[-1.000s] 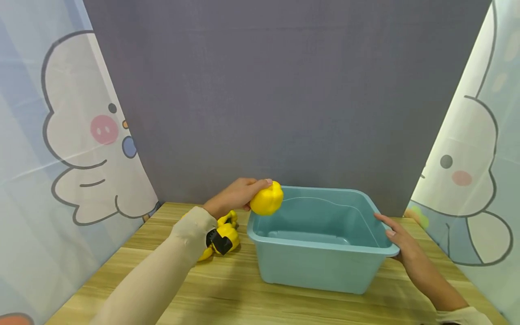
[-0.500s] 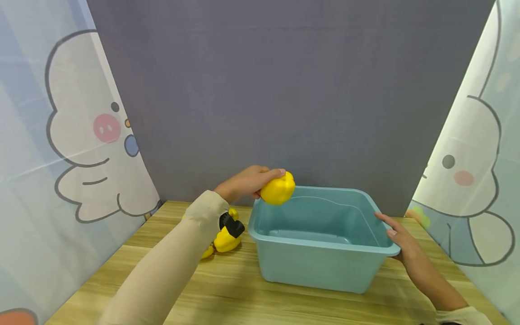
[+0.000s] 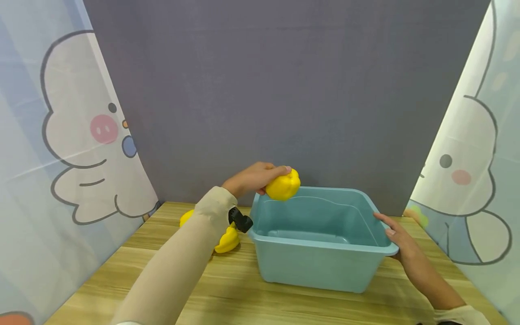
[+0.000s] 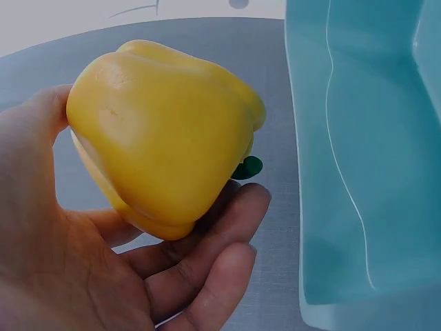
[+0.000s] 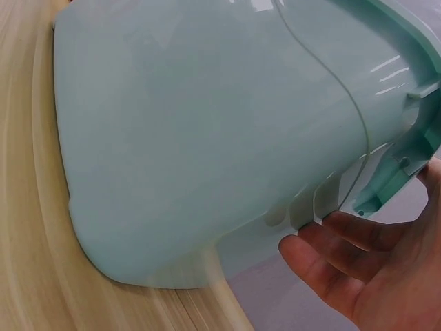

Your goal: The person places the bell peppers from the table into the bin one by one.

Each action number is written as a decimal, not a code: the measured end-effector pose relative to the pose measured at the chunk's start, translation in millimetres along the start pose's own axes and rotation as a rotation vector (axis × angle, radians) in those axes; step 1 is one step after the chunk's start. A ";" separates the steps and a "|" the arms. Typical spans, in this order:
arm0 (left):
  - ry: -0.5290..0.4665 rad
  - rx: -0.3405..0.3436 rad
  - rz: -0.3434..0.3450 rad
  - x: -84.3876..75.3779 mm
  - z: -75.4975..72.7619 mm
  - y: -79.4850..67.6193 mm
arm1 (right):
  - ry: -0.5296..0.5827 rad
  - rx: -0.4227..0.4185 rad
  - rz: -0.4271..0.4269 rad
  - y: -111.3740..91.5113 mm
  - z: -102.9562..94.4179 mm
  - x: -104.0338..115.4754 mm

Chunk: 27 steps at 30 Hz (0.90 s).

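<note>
My left hand [image 3: 258,177] holds a yellow bell pepper [image 3: 284,186] up over the left rim of a teal plastic bin [image 3: 313,266]. In the left wrist view, thumb and fingers curl round the pepper [image 4: 162,131], whose green stem [image 4: 248,167] points toward the bin's wall [image 4: 365,172]. At the bin's right corner, my right hand [image 3: 403,241] grips the rim. Seen from the right wrist, its fingertips [image 5: 303,252] lie under that rim, against the outer wall [image 5: 193,138]; the thumb is mostly out of that view.
More yellow things, one a ribbed pepper-like piece [image 3: 228,240] and one a rounded piece [image 3: 186,217], lie left of the bin, partly hidden by my left sleeve [image 3: 183,257]. A black wrist device [image 3: 240,220] overlaps them. A grey backdrop [image 3: 284,90] rises behind the wooden table [image 3: 243,302].
My left hand has carried the pepper up and to the right, from beside the bin's left rim to above it. The right hand and the bin have stayed in place.
</note>
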<state>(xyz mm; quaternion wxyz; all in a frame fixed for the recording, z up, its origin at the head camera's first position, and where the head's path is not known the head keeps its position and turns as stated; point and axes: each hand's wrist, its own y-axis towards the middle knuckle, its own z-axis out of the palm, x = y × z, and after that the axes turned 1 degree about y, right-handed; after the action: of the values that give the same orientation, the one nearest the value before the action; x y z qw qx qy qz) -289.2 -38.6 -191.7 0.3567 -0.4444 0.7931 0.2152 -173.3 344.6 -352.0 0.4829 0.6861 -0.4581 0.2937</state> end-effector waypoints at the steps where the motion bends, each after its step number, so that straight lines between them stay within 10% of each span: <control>1: -0.003 0.002 0.001 0.0 0.6 1.4 | 0.001 0.000 -0.003 -0.1 0.1 0.0; 27: 0.039 0.015 -0.035 -11.3 17.5 27.0 | 0.008 -0.011 -0.006 -2.8 2.4 4.0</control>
<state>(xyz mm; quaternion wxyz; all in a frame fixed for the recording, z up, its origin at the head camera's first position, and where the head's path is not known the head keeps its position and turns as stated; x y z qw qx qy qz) -301.9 -7.0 -193.9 0.3483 -0.4596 0.7936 0.1941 -169.1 341.3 -350.6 0.4894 0.6835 -0.4557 0.2927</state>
